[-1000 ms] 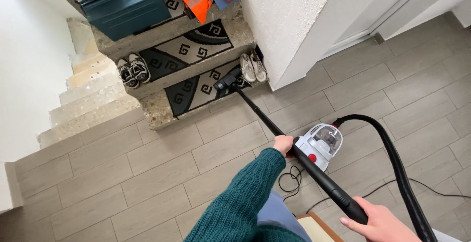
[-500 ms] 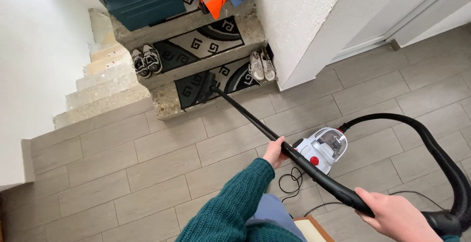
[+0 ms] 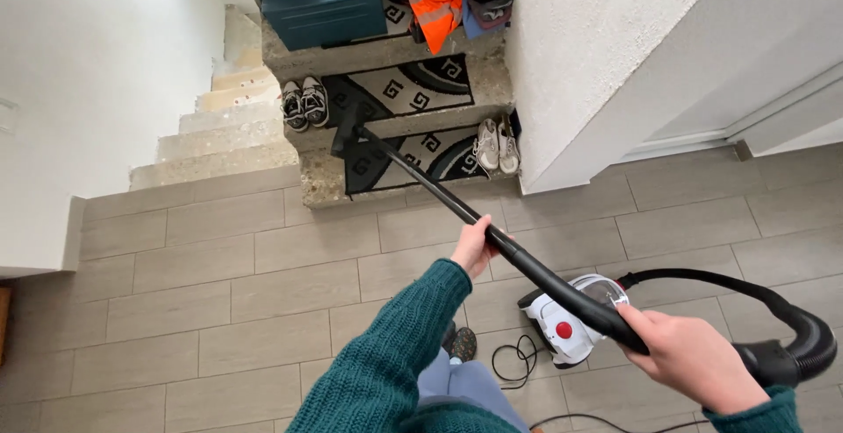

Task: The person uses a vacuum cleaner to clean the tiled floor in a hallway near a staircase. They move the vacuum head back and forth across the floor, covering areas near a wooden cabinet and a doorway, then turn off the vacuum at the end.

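grey tiled floor (image 3: 219, 310), white walls (image 3: 105, 64), stone stairs (image 3: 219, 126)

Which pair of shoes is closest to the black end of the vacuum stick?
The dark pair of shoes on the second step, just left of the vacuum nozzle. The pale pair of shoes sits one step lower, far to the right by the wall.

Vacuum nozzle (image 3: 349, 127): moved from the bottom step's right end, beside the pale shoes (image 3: 497, 146), leftward and up to the second step's front edge, near the dark shoes (image 3: 304, 104).
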